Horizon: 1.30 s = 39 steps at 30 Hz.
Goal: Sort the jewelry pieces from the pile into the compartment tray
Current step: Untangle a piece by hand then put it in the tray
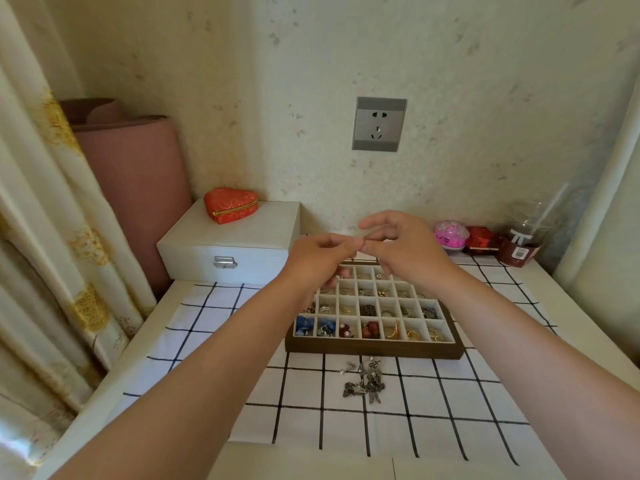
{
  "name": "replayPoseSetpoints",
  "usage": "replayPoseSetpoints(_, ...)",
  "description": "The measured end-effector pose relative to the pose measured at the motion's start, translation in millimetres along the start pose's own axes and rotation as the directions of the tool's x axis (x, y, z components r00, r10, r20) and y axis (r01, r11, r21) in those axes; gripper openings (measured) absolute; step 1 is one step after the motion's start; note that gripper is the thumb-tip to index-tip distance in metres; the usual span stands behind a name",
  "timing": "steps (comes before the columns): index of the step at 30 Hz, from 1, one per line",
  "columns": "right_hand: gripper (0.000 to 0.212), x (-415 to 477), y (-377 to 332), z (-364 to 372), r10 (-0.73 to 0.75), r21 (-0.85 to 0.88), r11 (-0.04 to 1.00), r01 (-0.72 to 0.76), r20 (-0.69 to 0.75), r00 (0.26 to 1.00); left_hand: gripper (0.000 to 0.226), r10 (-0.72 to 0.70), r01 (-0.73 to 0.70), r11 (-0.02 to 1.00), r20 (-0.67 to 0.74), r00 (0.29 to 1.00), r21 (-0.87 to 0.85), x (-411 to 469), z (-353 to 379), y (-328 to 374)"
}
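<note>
A dark wooden compartment tray (374, 351) with white dividers lies on the checked cloth; several of its cells hold earrings, beads and chains. In front of it sits a small pile of silvery jewelry (365, 381). Both hands are raised above the tray's far rows. My left hand (318, 258) and my right hand (405, 247) meet fingertip to fingertip, each pinching the same tiny piece, which is too small to make out. The hands hide part of the tray's back-left cells.
A white jewelry box (239, 237) with a red heart-shaped case (231, 205) on top stands at the back left. A pink ball (450, 235), a red box (481, 239) and a clear cup (523, 244) line the back right. Curtain and a pink roll (138, 188) stand to the left.
</note>
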State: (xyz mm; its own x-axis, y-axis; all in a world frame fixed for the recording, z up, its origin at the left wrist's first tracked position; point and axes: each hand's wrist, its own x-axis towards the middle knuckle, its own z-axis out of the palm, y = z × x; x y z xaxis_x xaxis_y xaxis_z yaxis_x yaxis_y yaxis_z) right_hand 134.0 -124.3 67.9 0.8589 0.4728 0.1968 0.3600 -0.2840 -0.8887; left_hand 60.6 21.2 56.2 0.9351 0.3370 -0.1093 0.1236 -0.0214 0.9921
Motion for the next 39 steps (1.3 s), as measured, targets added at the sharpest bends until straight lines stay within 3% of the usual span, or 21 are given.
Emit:
replayPoseSetpoints(5, 0.008, 22.6, 13.6, -14.8, -0.06, -0.025, 0.998, 0.061, 0.028, 0.998, 0.029, -0.019, 0.014, 0.996, 0.048, 0.999, 0.093, 32.1, 8.6, 11.4)
replayPoseSetpoints(11, 0.014, 46.4, 38.2, -26.6, -0.096, -0.071, 0.993, 0.095, -0.014, 0.995, 0.029, 0.002, -0.017, 0.975, 0.066, 0.998, 0.223, 68.6, 20.2, 12.5)
replayPoseSetpoints(15, 0.017, 58.2, 58.3, -33.3, -0.044, -0.087, 0.995, 0.04, -0.041, 0.998, 0.033, -0.046, -0.001, 0.957, 0.154, 0.987, 0.291, 88.0, 25.9, 10.8)
replayPoseSetpoints(17, 0.01, 60.5, 67.1, -38.6, 0.02, -0.09, 0.996, -0.019, 0.007, 1.0, 0.029, 0.008, -0.086, 0.904, 0.186, 0.983, 0.418, 95.9, 26.2, 4.7)
replayPoseSetpoints(20, 0.009, 61.1, 77.9, -46.1, 0.045, -0.247, 0.969, -0.015, 0.115, 0.992, 0.022, 0.116, -0.278, 0.681, 0.275, 0.954, 0.678, 104.8, 23.5, -8.4)
replayPoseSetpoints(22, 0.009, 60.1, 82.1, -48.7, 0.067, -0.367, 0.93, 0.008, 0.189, 0.98, 0.022, 0.122, -0.338, 0.569, 0.33, 0.936, 0.75, 108.1, 22.8, -16.9)
replayPoseSetpoints(27, 0.011, 59.8, 85.3, -41.8, 0.089, -0.503, 0.862, 0.062, 0.271, 0.958, 0.023, 0.02, -0.354, 0.568, 0.417, 0.909, 0.743, 115.7, 30.7, -24.0)
replayPoseSetpoints(30, 0.013, 61.5, 85.1, -35.5, 0.12, -0.595, 0.8, 0.079, 0.288, 0.95, 0.027, -0.015, -0.366, 0.509, 0.433, 0.901, 0.779, 121.9, 39.6, -20.6)
replayPoseSetpoints(35, 0.009, 64.7, 86.0, -34.1, 0.119, -0.645, 0.758, 0.099, 0.286, 0.951, 0.019, 0.007, -0.38, 0.407, 0.413, 0.911, 0.831, 126.9, 50.9, -20.2)
replayPoseSetpoints(39, 0.01, 63.5, 85.7, -32.8, 0.114, -0.671, 0.734, 0.105, 0.274, 0.955, 0.021, 0.0, -0.387, 0.426, 0.428, 0.904, 0.818, 126.2, 48.0, -19.7)
